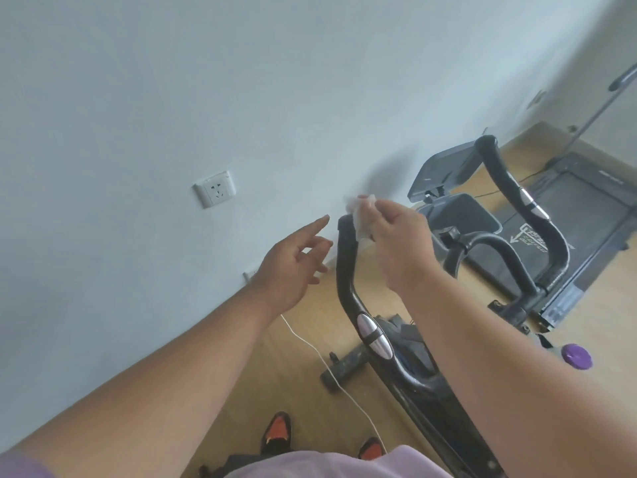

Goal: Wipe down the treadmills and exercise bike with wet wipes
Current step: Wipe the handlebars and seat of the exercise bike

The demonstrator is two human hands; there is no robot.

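Note:
The black exercise bike (413, 370) stands in front of me, its left handlebar (346, 270) rising in the middle of the view and its right handlebar (531, 208) farther right. My right hand (401, 243) pinches a white wet wipe (360, 215) against the top end of the left handlebar. My left hand (293, 267) hovers just left of that bar, fingers spread and touching nothing. The bike's grey console (444, 170) sits beyond the bars. A dark treadmill (582, 215) lies on the floor behind the bike.
A pale wall with a white socket (214, 188) runs along the left. A white cable (324, 363) trails over the wooden floor past my orange-and-black shoes (277, 431). A purple lid (576, 356) lies at the right. A grey pole (603, 108) leans at the far right.

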